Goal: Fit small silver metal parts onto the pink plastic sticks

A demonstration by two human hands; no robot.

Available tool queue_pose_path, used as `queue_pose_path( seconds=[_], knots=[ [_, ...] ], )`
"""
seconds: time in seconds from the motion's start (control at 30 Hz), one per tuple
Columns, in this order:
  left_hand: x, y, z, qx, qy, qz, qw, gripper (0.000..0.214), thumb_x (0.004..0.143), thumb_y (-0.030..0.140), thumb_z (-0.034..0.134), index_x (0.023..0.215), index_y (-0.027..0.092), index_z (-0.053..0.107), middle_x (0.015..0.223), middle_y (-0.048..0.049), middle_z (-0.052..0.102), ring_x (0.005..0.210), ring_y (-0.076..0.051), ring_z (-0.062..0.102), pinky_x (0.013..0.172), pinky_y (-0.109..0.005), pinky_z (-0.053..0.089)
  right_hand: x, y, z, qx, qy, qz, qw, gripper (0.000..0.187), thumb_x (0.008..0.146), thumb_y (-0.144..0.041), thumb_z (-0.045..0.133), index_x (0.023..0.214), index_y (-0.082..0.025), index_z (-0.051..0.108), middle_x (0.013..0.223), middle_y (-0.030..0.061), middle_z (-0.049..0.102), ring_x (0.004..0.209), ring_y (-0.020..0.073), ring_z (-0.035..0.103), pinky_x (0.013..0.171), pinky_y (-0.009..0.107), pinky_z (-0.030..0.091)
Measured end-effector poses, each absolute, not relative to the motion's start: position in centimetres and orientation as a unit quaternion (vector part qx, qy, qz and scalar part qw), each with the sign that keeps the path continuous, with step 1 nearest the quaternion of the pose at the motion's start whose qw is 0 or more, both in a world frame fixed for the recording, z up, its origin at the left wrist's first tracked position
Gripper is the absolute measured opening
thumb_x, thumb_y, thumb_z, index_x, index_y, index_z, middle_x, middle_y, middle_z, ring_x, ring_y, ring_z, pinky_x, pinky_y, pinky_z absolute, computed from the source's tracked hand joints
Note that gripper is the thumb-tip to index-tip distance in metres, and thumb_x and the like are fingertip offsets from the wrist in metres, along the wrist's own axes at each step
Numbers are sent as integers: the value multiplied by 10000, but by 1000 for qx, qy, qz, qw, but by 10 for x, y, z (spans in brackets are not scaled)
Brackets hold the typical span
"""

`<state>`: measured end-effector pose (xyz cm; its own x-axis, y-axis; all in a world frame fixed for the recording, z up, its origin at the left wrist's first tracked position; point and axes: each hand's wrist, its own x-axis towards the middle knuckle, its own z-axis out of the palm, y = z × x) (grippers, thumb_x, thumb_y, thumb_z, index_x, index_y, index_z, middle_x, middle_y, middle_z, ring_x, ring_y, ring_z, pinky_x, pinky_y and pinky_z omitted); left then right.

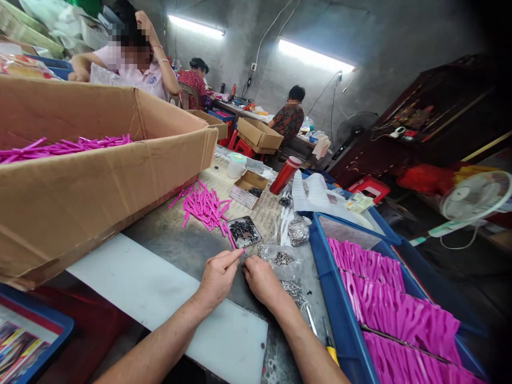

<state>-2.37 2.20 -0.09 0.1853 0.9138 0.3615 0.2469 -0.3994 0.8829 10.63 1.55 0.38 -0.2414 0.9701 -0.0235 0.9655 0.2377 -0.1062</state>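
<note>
My left hand (218,277) is closed with thumb and forefinger pressed together on a thin pink plastic stick (231,236), which sticks up past the fingers. Just to its right, my right hand (262,278) has its fingers curled in a pinch low over the table; whatever lies between them is hidden. Ahead of both hands is a small tray (255,238) of black metal parts. Beyond it lies a loose heap of pink sticks (205,207). A clear plastic bag with small silvery parts (283,259) rests beside my right hand.
A large cardboard box (100,181) of pink sticks stands at left. Blue crates (326,288) with pink pieces line the right. A red flask (285,175), small carton (248,196) and yellow-handled screwdriver (332,354) are on the table. Several people sit farther back.
</note>
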Motion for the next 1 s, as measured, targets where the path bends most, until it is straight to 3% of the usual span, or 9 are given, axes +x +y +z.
queue_pose_path(
  seconds=[0.47,1.0],
  knots=[
    [-24,21,-3,685,423,476,355,312,748,98,415,981,160,613,690,-27,585,630,-126,542,590,-215,429,113,21,12,-632,-765,111,48,173,776,-119,448,791,-131,621,782,74,620,758,163,551,665,201,370],
    [-25,22,-2,683,419,482,354,306,747,97,417,968,156,620,670,-23,576,610,-122,538,571,-210,424,107,23,1,-644,-761,75,27,191,764,-85,407,742,-129,592,743,80,594,701,165,544,628,221,362]
  ],
)
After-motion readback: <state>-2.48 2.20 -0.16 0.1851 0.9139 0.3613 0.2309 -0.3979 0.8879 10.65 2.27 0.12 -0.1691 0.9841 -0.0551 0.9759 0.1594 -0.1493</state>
